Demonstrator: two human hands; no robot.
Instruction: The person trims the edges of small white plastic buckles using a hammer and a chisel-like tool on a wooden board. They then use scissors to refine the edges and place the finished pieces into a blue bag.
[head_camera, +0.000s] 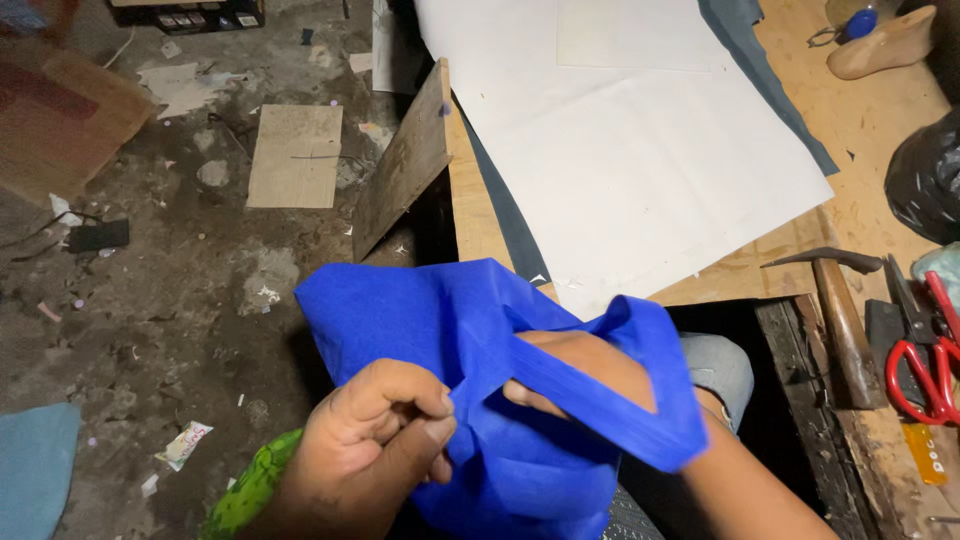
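While the head view looks down over the lap, the left hand (375, 440) at lower centre pinches a fold of the blue fabric bag (470, 350) between thumb and curled fingers. Just right of it, the right hand (590, 365) is pushed under the bag's handle strap (610, 400), which loops over the wrist; its fingers are hidden, so their grip cannot be told. The bag hangs above the dirty floor (180, 290), in front of the bench (860, 120). On the bench lie a white sheet (640, 150) at upper centre, and a hammer (840, 310) and red scissors (930, 370) at the right edge. By the look of it, the bag is being opened or straightened, which calls for a firm pinch.
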